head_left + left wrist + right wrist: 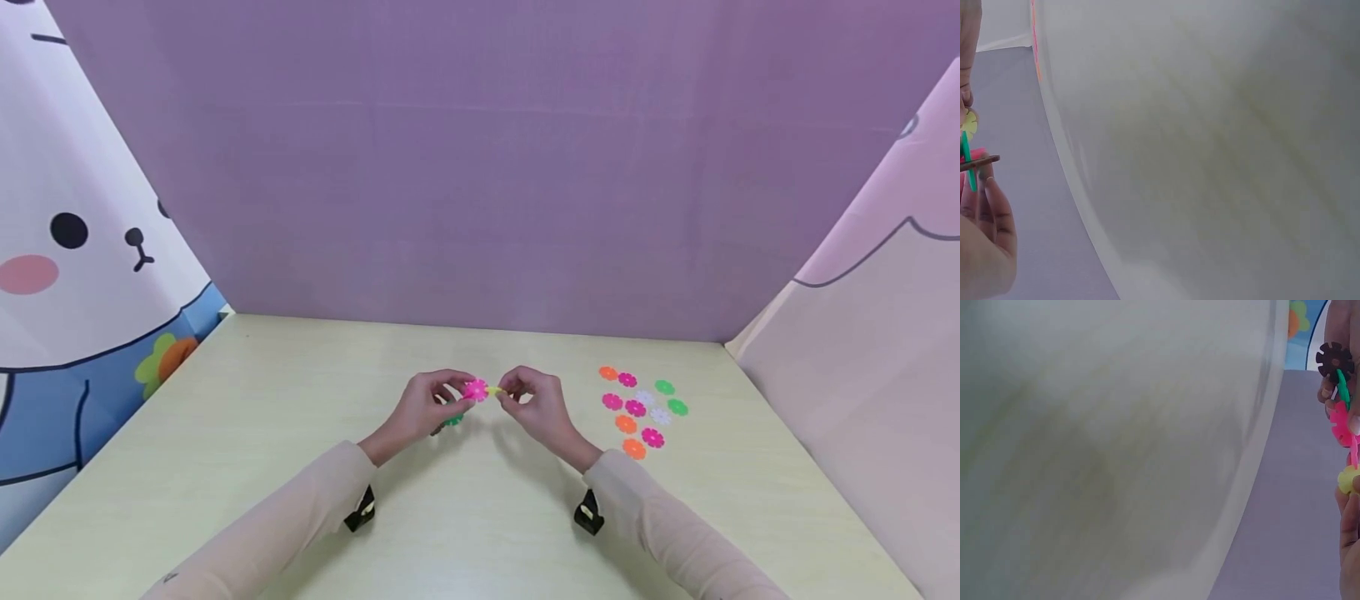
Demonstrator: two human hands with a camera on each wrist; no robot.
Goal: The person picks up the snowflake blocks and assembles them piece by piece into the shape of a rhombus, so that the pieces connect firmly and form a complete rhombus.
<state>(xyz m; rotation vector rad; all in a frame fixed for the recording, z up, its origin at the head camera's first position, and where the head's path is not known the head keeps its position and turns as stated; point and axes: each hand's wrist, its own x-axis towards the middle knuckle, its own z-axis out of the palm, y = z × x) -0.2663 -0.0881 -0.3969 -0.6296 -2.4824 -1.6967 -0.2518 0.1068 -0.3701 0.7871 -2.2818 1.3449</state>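
Note:
My left hand [427,407] pinches a bright pink notched flower-shaped disc [477,389] between thumb and fingers. A green disc [453,420] and a brown disc [1335,360] hang below that hand, linked to the pink part. In the right wrist view, a second pink disc [1354,452] stands edge-on beside the yellow disc [1346,480]. My right hand [540,404] pinches the yellow disc, which meets the pink edge in the head view. Fingers partly cover the discs, so whether yellow is slotted in cannot be told.
Several loose flower discs lie on the pale wooden table [465,533] to the right: orange [626,424], pink [652,437], white [660,415] and green [677,407]. A purple panel [480,167] rises behind the table, with printed cloths at both sides.

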